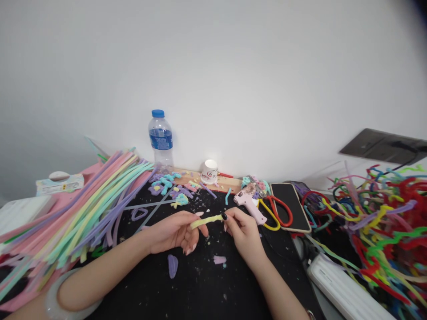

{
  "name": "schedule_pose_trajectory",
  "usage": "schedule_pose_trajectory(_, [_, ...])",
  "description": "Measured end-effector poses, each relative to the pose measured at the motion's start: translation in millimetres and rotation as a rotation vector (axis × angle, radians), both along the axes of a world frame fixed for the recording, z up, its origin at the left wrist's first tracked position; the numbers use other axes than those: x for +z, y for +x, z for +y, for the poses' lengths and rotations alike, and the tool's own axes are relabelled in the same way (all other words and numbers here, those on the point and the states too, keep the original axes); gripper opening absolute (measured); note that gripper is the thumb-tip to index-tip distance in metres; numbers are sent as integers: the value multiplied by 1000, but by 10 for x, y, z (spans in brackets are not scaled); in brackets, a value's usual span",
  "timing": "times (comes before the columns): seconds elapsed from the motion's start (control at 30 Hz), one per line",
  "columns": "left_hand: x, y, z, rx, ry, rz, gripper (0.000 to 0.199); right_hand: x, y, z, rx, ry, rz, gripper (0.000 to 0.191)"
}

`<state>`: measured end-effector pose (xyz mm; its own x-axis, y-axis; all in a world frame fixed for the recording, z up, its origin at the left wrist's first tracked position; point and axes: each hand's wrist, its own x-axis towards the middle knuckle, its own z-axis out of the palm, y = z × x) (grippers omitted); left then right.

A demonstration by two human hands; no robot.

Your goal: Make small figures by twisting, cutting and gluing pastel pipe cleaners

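Between my two hands a short pale yellow pipe cleaner (207, 220) is held roughly level above the black mat. My left hand (178, 231) pinches its left end between thumb and fingers, the other fingers curled loosely. The right end sits in the fingertips of my right hand (240, 229). Below them on the mat lie a folded purple pipe cleaner piece (172, 266) and a small lilac piece (219, 259). Beyond my hands are several small shaped pieces in purple, turquoise and yellow (180, 199).
A pink glue gun (249, 202), scissors with red and yellow handles (283, 212) and a phone (288, 204) lie right of centre. Pastel pipe cleaners (110, 200) fill the left, tangled bright ones (383, 231) the right. A water bottle (160, 138) and paper cup (210, 172) stand behind.
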<state>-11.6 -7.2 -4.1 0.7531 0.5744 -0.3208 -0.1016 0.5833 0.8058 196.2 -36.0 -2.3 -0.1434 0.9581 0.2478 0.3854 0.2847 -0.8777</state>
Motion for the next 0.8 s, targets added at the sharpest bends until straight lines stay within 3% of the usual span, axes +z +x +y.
schedule_pose_trajectory(0.27, [33, 16, -6, 10, 27, 28, 27, -1, 13, 5, -16, 23, -60, 25])
schedule_pose_trajectory(0.5, [2, 47, -11, 123, 290, 137, 30, -18, -2, 1, -48, 15, -55, 25])
schedule_pose_trajectory(0.63, [36, 73, -23, 153, 289, 149, 39, -25, -17, -8, -71, 18, -44, 24])
schedule_pose_trajectory(0.8, [45, 99, -57, 89, 294, 147, 40, 6, -107, -61, 48, 85, -124, 25])
